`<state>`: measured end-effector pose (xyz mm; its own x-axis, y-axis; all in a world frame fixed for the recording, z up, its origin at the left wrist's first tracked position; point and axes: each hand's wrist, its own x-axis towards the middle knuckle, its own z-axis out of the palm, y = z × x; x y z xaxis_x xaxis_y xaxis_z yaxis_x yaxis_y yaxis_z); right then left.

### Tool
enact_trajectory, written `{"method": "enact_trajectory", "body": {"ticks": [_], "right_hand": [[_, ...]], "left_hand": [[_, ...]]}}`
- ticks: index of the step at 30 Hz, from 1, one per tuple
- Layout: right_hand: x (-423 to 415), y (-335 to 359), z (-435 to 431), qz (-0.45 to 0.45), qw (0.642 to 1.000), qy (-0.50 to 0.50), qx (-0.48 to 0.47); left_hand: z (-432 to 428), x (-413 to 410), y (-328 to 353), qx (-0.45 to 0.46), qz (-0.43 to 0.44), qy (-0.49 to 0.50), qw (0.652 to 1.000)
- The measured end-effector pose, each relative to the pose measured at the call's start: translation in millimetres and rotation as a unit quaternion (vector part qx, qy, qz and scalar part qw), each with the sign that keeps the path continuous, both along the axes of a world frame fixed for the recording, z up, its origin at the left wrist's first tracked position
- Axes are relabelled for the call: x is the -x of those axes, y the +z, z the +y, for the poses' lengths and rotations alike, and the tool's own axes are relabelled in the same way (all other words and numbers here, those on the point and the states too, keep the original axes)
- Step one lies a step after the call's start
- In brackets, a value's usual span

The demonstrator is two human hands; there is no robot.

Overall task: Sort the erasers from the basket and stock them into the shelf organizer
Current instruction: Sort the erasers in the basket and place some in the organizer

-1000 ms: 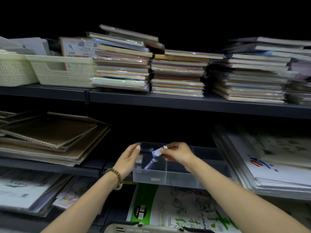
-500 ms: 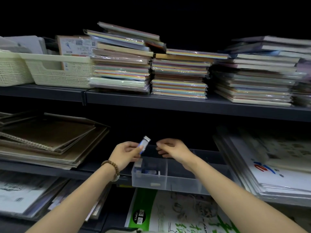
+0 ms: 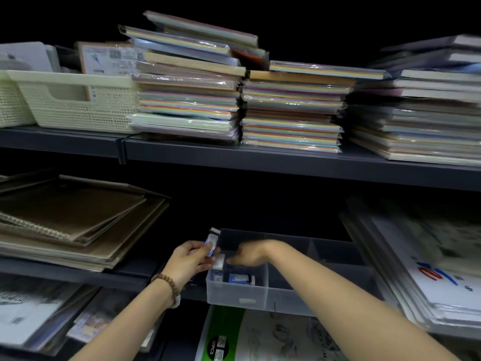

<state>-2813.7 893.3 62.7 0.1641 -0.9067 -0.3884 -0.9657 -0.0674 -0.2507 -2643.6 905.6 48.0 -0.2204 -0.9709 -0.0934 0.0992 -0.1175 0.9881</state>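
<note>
A clear plastic shelf organizer (image 3: 291, 300) with several compartments sits on the lower shelf. Its leftmost compartment holds a few wrapped erasers (image 3: 240, 278). My left hand (image 3: 188, 260) hovers at the organizer's left rim and pinches a small white eraser with a blue sleeve (image 3: 212, 243), held upright. My right hand (image 3: 250, 254) reaches down into the left compartment; its fingers are blurred and partly hidden, and I cannot tell whether they hold anything. The basket is not in view.
Brown spiral sketchbooks (image 3: 73, 220) are stacked to the left of the organizer and paper pads (image 3: 437, 277) to its right. The upper shelf (image 3: 260, 157) carries stacks of coloured paper (image 3: 291, 110) and cream mesh baskets (image 3: 75, 100). A green-labelled pack (image 3: 260, 337) lies below.
The eraser passed from my right hand to my left, which now holds it upright at the organizer's left rim. My right hand moved down into the left compartment.
</note>
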Motion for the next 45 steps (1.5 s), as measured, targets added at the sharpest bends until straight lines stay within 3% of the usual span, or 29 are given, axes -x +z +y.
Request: {"method": "enact_trajectory", "body": {"ticks": [11, 19, 22, 25, 29, 31, 35, 39, 42, 44, 45], "right_hand": [[8, 3, 2, -0.077, 0.996, -0.015, 0.037], [3, 2, 1, -0.030, 1.000, 0.002, -0.006], [6, -2, 4, -0.089, 0.995, -0.015, 0.036], [11, 0, 9, -0.219, 0.970, -0.059, 0.086], [18, 8, 11, -0.236, 0.962, -0.059, 0.121], [17, 15, 13, -0.288, 0.941, -0.092, 0.153], [7, 37, 21, -0.458, 0.855, -0.162, 0.184], [-5, 44, 36, -0.530, 0.825, -0.156, 0.113], [-7, 40, 43, -0.561, 0.803, -0.177, 0.100], [-1, 33, 48, -0.515, 0.828, -0.202, 0.095], [3, 29, 51, -0.433, 0.876, -0.192, 0.091]], "left_hand": [[2, 3, -1, -0.008, 0.007, 0.008, 1.000], [7, 3, -1, 0.005, -0.007, 0.006, 1.000], [7, 2, -2, -0.003, 0.001, 0.005, 1.000], [7, 2, -1, -0.009, 0.006, 0.007, 1.000], [7, 1, 1, -0.011, 0.008, -0.004, 1.000], [8, 0, 5, 0.002, 0.015, -0.008, 1.000], [12, 4, 20, -0.007, 0.087, 0.004, 0.996], [28, 15, 31, 0.016, 0.071, -0.057, 0.996], [33, 12, 28, 0.021, 0.048, -0.046, 0.998], [35, 2, 25, -0.008, 0.057, -0.021, 0.998], [36, -3, 22, -0.021, 0.063, -0.015, 0.998]]}}
